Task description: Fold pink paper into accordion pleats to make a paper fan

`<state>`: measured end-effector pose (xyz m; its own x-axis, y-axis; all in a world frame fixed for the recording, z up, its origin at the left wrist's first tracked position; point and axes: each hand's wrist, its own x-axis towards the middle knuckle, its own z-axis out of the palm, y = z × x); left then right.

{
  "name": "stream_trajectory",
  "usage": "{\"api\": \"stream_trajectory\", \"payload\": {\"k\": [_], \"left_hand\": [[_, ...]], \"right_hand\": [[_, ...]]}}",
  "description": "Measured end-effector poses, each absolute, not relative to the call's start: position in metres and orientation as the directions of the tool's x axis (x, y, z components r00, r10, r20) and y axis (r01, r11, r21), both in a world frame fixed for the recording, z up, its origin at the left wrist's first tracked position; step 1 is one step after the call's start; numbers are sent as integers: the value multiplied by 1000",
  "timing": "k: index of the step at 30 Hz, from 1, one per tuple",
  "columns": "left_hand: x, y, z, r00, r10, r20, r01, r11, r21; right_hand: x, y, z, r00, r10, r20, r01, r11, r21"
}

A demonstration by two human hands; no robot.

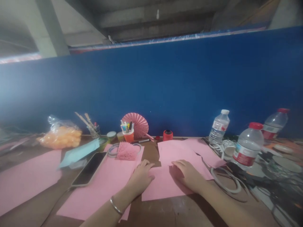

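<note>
A pink paper sheet (161, 189) lies on the brown table under both hands. My left hand (142, 176), with a silver bangle on its wrist, rests near the sheet's left edge with its fingers loosely bent and the thumb apart. My right hand (187, 174) lies palm down over the sheet's right part, fingers apart and loosely bent, and casts a shadow on it. More pink sheets lie beyond the right hand (175, 148) and under the left forearm (94, 195). A folded pink piece with dots (127, 151) sits beyond the left hand.
A phone (90, 168) lies left, near a light-blue sheet (79, 153) and a bag of orange items (61, 137). At the back stand a pink pleated fan (139, 124), a pen cup (129, 136) and a red container (168, 135). Bottles (248, 146) and cords (226, 186) crowd the right.
</note>
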<state>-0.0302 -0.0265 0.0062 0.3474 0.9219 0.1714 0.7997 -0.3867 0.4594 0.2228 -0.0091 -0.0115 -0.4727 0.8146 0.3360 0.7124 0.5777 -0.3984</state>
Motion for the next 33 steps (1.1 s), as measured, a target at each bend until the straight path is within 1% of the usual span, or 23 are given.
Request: {"api": "stream_trajectory", "payload": {"k": [4,8,12,15,17,20,21,23,25,28,31,33], "left_hand": [[-30,-26,8,330,921,207,732,-388,560],[-31,-28,11,283,932,226,703,-362,612],[-31,-31,13,261,952,161,652,-297,698],[-30,-29,11,211,970,121,567,-222,793],[-30,-25,9,135,988,75,465,-130,876],[-33,-19,6,52,998,-40,215,28,976],[-35,-18,6,44,997,-68,125,62,990],[-39,-16,4,39,994,-104,-16,105,994],[-42,-15,3,41,990,-132,-86,135,987],[-43,-15,3,57,984,-168,-133,174,976],[-41,-17,6,68,980,-188,-193,198,961],[-39,-18,10,51,982,-179,-282,186,941]], "right_hand": [[222,-14,-11,-418,827,375,697,557,-450],[221,-13,-11,-435,805,404,675,588,-445],[221,-11,-12,-407,774,484,666,614,-423],[221,-15,-6,-386,746,543,651,637,-413],[220,-20,2,-467,691,551,597,706,-380],[217,-28,13,-650,552,523,464,833,-303],[215,-30,16,-689,514,511,431,858,-281],[210,-34,17,-727,473,499,408,881,-241],[207,-35,16,-726,453,518,422,888,-185],[208,-34,11,-688,440,577,467,877,-112],[211,-32,6,-621,447,644,509,855,-103],[211,-31,4,-562,473,679,535,834,-139]]}}
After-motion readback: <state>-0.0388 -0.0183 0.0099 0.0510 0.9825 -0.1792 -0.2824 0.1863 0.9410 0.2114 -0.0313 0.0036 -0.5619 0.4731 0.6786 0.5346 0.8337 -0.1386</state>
